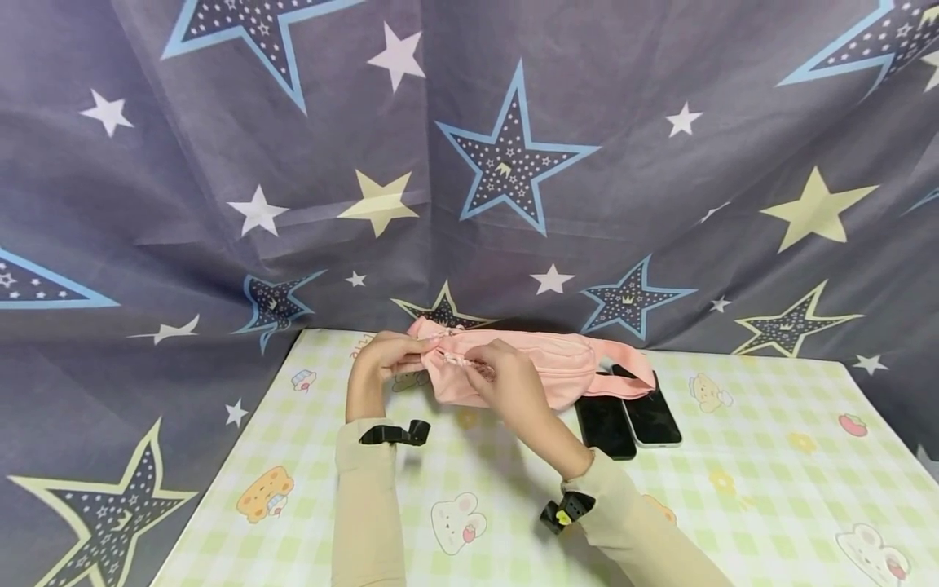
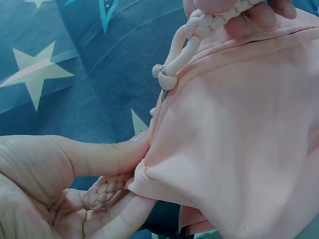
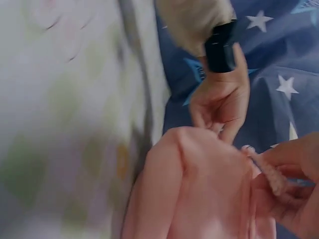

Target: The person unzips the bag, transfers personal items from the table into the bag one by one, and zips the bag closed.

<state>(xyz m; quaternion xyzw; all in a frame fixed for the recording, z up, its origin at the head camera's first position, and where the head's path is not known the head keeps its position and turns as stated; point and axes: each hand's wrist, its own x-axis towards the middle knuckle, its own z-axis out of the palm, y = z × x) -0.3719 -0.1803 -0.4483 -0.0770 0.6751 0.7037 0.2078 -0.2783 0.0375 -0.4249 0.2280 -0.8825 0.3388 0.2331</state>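
Note:
A pink waist bag (image 1: 561,359) lies at the back of the table. My left hand (image 1: 385,359) pinches the bag's left end between thumb and fingers; in the left wrist view a braided cord (image 2: 107,191) lies against its palm. My right hand (image 1: 509,379) is at the bag's zipper and holds the braided zipper pull (image 2: 209,25), which is knotted to the slider close to the left end. The right wrist view shows this pull (image 3: 269,174) between my right fingers. How far the zipper is undone cannot be made out, and the bag's inside is hidden.
Two dark-screened phones (image 1: 607,428) lie side by side right of the bag, with the pink strap (image 1: 631,367) looped over their far ends. A star-patterned curtain (image 1: 513,269) hangs right behind the bag. The table wears a green checked cloth (image 1: 293,538).

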